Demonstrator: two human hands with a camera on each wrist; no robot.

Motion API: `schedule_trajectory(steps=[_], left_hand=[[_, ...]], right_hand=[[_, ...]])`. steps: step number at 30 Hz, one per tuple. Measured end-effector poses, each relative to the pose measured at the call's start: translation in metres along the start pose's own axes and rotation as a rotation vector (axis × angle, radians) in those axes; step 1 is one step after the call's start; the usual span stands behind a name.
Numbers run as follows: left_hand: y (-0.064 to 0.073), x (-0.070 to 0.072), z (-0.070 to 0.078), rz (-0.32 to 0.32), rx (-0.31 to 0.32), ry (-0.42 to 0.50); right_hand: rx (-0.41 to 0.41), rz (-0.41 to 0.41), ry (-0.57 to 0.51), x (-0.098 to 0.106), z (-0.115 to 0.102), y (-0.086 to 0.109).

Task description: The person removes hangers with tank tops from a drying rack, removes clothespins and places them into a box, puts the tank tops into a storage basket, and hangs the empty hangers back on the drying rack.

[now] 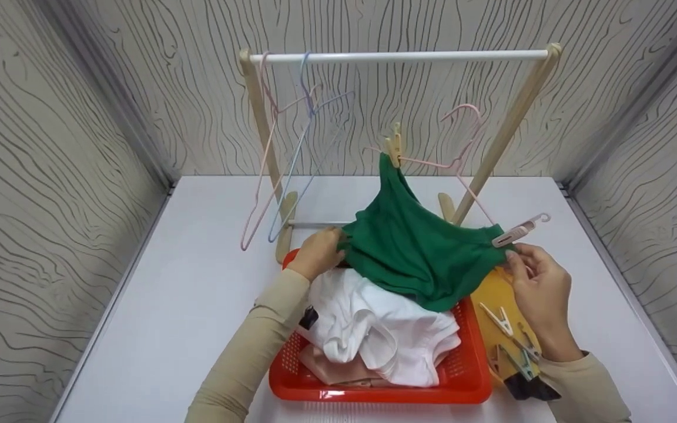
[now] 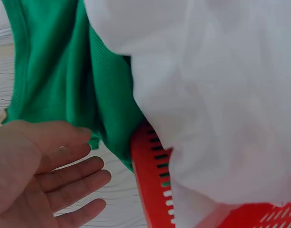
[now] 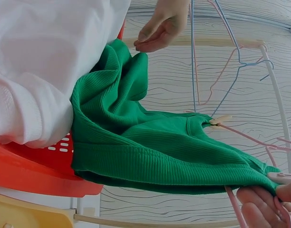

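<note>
A green ribbed garment (image 1: 415,241) hangs from a pink hanger (image 1: 453,164), its lower part draped over the red basket. A wooden clothespin (image 1: 396,147) clips one upper corner to the hanger. At the other corner sits a pale pink hooked clothespin (image 1: 515,232). Just below it, my right hand (image 1: 541,288) pinches the green fabric and the hanger's end between thumb and fingers. My left hand (image 1: 321,252) is at the garment's left edge; in the left wrist view its fingers (image 2: 79,175) are extended and loose, with the thumb overlapping the cloth.
The red basket (image 1: 379,395) holds white clothing (image 1: 385,323) and a beige piece (image 1: 338,367). Several clothespins (image 1: 515,341) lie on a yellow tray (image 1: 491,294) at its right. Behind stands a rack with a white rail (image 1: 397,57), carrying a pink hanger (image 1: 262,176) and a blue hanger (image 1: 297,170).
</note>
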State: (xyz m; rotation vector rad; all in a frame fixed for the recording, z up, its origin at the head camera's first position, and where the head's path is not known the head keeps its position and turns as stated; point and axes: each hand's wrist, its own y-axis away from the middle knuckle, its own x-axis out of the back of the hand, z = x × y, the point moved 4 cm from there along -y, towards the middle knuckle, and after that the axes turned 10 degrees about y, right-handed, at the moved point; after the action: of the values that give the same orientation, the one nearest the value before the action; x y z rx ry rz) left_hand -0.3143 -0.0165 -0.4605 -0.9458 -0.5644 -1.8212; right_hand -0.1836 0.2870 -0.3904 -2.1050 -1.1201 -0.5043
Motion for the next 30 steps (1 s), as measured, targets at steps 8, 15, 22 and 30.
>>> schedule_trajectory(steps=[8,15,22,30], left_hand=[[-0.017,-0.008,-0.018,-0.100,0.115,0.008],[-0.028,-0.014,-0.018,-0.173,0.137,-0.015],[-0.030,-0.016,-0.015,-0.179,0.113,-0.027],[-0.028,-0.018,-0.011,-0.162,0.081,-0.051]], right_hand=[[-0.032,-0.028,-0.026,0.000,0.001,0.000],[0.016,-0.009,-0.023,0.000,0.001,0.000],[0.024,-0.008,-0.012,0.000,0.000,0.001],[0.019,-0.010,-0.032,0.000,0.001,0.001]])
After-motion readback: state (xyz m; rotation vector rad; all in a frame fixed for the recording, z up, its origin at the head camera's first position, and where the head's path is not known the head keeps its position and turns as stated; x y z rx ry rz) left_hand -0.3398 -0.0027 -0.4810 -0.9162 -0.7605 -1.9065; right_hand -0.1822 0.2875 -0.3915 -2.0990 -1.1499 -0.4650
